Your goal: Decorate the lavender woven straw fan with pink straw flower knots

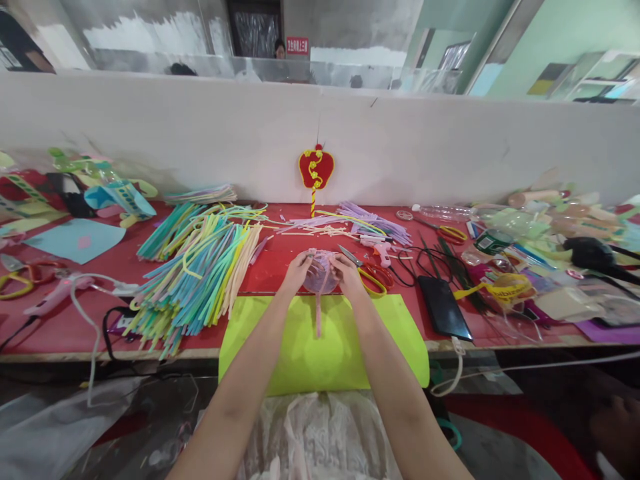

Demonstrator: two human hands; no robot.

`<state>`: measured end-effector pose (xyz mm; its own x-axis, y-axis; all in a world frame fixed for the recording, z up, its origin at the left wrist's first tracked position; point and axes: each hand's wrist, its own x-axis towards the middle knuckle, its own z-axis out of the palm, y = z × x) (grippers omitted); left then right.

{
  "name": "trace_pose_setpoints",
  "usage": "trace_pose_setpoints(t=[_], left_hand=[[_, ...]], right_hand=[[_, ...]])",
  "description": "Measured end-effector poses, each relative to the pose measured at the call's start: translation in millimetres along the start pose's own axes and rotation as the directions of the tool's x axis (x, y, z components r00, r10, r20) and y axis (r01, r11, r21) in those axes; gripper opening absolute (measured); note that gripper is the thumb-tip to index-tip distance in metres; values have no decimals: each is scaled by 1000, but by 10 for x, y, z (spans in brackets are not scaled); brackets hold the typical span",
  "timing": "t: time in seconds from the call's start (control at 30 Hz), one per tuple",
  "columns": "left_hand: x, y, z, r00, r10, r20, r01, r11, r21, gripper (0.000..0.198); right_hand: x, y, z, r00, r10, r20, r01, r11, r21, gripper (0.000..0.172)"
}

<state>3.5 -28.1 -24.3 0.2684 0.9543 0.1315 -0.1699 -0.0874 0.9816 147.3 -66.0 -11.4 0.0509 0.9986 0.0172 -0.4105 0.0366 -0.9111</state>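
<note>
A pale lilac round piece hangs between my hands over the front of the table, with a narrow pinkish strip running down from it. My left hand pinches its upper left edge. On the opposite side, the fingers of my right hand are closed on the upper right edge. My fingertips cover part of its top rim, so details there are too small to make out. Under my wrists lies a bright yellow-green sheet that droops over the table edge.
Bundles of coloured pipe cleaners lie at left, lilac ones behind. Scissors, a pink glue gun and a phone are at right. Another glue gun is far left. A red fan-shaped ornament stands against the partition.
</note>
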Motion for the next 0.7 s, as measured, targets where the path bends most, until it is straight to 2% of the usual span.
trace_pose_setpoints(t=[0.17,0.4,0.7], left_hand=[[-19,22,-14,998,40,49,-45,995,84,32],[-46,75,-19,995,100,28,-103,984,146,30],[-56,80,1,993,118,-29,-110,975,193,27]], right_hand=[[4,-4,-4,1000,-5,-2,5,999,51,25],[-2,3,-5,1000,3,13,-4,997,75,24],[-1,-1,7,999,-21,-31,24,997,78,23]])
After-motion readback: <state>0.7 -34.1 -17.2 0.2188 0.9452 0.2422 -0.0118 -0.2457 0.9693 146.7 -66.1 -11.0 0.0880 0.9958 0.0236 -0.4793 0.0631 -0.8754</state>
